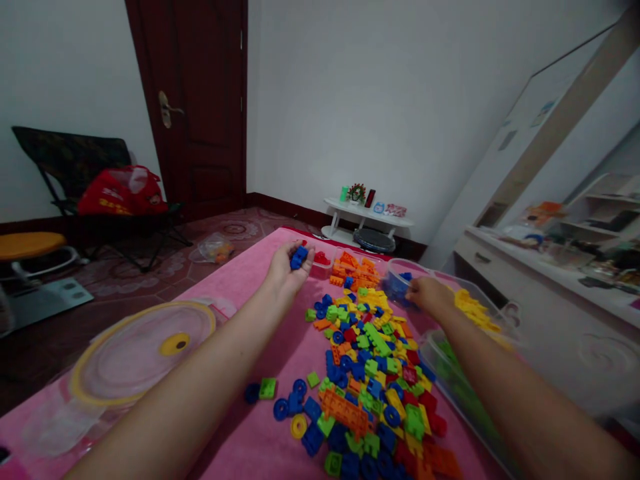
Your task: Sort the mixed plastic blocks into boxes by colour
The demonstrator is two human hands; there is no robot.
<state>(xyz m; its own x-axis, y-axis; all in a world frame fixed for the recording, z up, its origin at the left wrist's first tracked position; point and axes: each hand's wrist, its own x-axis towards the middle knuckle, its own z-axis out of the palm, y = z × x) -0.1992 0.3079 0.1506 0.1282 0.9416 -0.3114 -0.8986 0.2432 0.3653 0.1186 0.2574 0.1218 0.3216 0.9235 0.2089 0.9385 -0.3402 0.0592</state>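
My left hand (289, 267) is raised palm up at the far part of the pink table, its fingers curled round blue building blocks (299, 258). A bit of red shows just behind its fingertips. My right hand (429, 295) is at the rim of a round clear tub (395, 291) of blue blocks, fingers bent together and pointing down; whatever they may hold is hidden. Between my arms spreads a big heap of mixed blocks (370, 360) in blue, green, yellow, orange and red, with several small wheels among them.
Beyond the heap are red blocks (321, 259) in a clear box and a pile of orange blocks (353, 268). At the right, clear tubs hold yellow blocks (475, 310) and green blocks (450, 353). A round yellow-rimmed lid (145, 350) lies at the left.
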